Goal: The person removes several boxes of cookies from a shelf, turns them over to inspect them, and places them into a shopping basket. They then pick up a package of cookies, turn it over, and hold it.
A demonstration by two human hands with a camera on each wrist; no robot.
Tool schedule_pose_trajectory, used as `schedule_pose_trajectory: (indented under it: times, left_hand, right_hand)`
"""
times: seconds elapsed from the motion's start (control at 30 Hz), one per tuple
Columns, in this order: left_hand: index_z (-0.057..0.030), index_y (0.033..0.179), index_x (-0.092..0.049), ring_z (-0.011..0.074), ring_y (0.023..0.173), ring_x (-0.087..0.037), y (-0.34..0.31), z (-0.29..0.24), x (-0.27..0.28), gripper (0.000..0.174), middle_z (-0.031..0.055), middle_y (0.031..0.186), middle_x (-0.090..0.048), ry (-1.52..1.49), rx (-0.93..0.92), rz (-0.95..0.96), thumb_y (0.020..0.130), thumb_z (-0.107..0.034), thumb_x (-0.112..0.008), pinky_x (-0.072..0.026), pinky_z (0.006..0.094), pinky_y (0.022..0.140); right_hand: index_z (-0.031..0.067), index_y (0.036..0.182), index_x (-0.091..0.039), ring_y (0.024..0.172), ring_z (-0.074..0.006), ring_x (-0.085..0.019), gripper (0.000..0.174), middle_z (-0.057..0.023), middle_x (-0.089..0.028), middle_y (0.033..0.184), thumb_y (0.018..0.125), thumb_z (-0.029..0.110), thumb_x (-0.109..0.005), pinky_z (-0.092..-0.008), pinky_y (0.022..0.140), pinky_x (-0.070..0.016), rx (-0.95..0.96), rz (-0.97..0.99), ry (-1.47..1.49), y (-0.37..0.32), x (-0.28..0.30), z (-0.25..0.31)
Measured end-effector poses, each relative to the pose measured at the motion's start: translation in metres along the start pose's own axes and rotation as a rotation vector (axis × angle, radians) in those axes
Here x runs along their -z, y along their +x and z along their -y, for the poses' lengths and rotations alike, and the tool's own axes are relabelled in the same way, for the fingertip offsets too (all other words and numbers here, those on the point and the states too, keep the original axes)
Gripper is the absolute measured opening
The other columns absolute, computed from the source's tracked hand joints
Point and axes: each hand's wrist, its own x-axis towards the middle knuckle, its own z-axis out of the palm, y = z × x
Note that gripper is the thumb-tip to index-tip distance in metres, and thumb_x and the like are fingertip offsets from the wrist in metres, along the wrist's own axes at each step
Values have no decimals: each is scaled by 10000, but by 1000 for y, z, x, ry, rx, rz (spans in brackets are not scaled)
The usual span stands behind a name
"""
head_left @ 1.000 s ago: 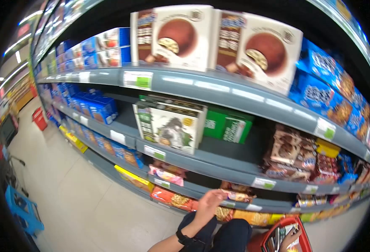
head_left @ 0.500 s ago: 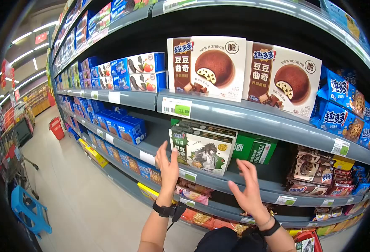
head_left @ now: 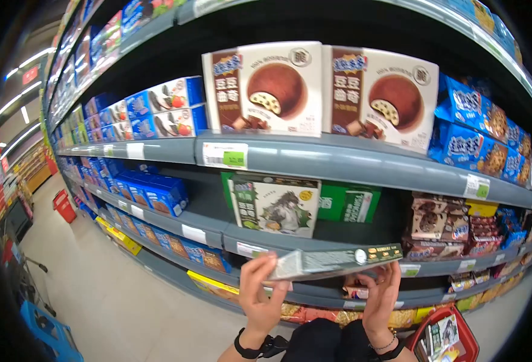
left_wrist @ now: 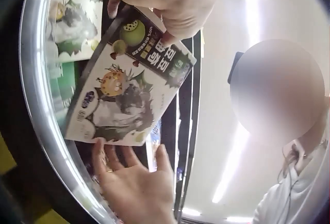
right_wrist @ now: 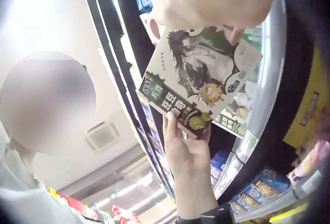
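Note:
A flat white-and-green cookie box (head_left: 338, 260) is held out in front of the shelf, edge-on in the head view. My left hand (head_left: 260, 295) pinches one end, its thumb across the printed front in the right wrist view. At the other end is my right hand (head_left: 382, 301), its relaxed fingertips touching the box edge, thumb apart in the left wrist view. The front of the held box (left_wrist: 116, 97) shows a drawn figure and a green cookie. A matching cookie box (head_left: 275, 205) stands on the shelf behind.
White-and-brown cookie boxes (head_left: 266, 90) stand on the shelf above, with blue cookie bags (head_left: 468, 142) to their right. A red basket (head_left: 474, 338) holding another such box is at lower right. A blue stool (head_left: 48, 332) and red basket (head_left: 65, 207) are on the left floor.
My right hand came up from the basket, and both hands reached empty toward the shelf. Now a cookie box is off the shelf, held between them and tilted nearly flat.

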Motion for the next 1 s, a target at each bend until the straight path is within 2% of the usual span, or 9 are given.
schedule_pose_trajectory:
  times: [0.1, 0.17, 0.23, 0.47, 0.57, 0.73, 0.8, 0.87, 1.0]
  left_hand:
    - [10, 1136, -553, 269, 1016, -570, -17, -10, -9, 437, 174, 1092, -579, -44, -106, 283, 732, 9, -721, -439, 375, 930]
    - [-3, 1170, -527, 268, 1012, -581, -22, -31, -22, 501, 175, 1067, -607, -80, -20, 377, 716, 12, -739, -438, 378, 927]
    - [-45, 1267, -444, 245, 999, -610, -41, -40, -34, 667, 150, 1012, -671, -107, 124, 494, 690, 13, -775, -399, 396, 948]
    - [-47, 1291, -440, 237, 951, -639, -55, -66, -77, 678, 107, 990, -679, -21, 96, 738, 703, -15, -777, -435, 363, 878]
    - [-11, 1246, -516, 151, 935, -612, -73, -49, -90, 488, 91, 1015, -643, -117, 476, 597, 789, -2, -686, -492, 280, 796]
    - [34, 1206, -556, 106, 912, -612, -139, 10, -106, 303, 67, 1053, -641, -354, 966, 462, 936, -105, -554, -493, 228, 785]
    - [33, 1198, -571, 110, 935, -616, -179, 27, -105, 301, 87, 1086, -640, -536, 1576, 575, 936, -114, -555, -500, 229, 795]
    - [38, 1193, -579, 114, 942, -620, -217, 32, -106, 302, 86, 1088, -640, -728, 1715, 641, 938, -122, -552, -505, 231, 807]
    - [46, 1221, -551, 134, 908, -642, -213, 0, -122, 333, 111, 1099, -639, -702, 1889, 751, 940, -131, -551, -529, 229, 783]
  right_hand:
    - [57, 1384, -323, 1158, -231, -431, 642, -111, -398, 1334, 945, 521, -389, -405, 915, -437, -91, -81, 143, -30, 38, -6]
    - [67, 1373, -334, 1218, -241, -413, 638, -99, -415, 1343, 945, 538, -373, -435, 994, -375, -408, -154, 435, -56, 73, -9]
    - [62, 1343, -394, 1250, -235, -407, 630, -89, -461, 1323, 953, 554, -334, -416, 1043, -319, -467, -263, 492, -63, 70, 5]
    - [-10, 1308, -430, 1202, -231, -445, 684, -93, -503, 1245, 958, 563, -301, -384, 1034, -324, -587, -429, 453, -97, 126, 13]
    - [-25, 1303, -425, 1190, -179, -446, 607, -66, -512, 1235, 975, 476, -328, -346, 980, -365, -402, -398, 209, -96, 144, 33]
    - [-70, 1367, -343, 1006, -204, -569, 666, -149, -563, 1153, 834, 217, -622, -335, 882, -451, -369, -197, 178, -94, 172, 82]
    - [-48, 1375, -335, 919, -170, -569, 632, -132, -569, 1038, 831, 69, -634, -296, 834, -463, -365, -60, 117, -96, 181, 89]
    - [-19, 1372, -326, 867, -143, -560, 670, -113, -567, 962, 785, -78, -645, -265, 776, -458, -330, -39, -78, -92, 177, 92]
    - [-27, 1362, -340, 803, -120, -562, 674, -64, -580, 871, 771, -63, -664, -250, 759, -448, -312, -131, -194, -88, 176, 97]
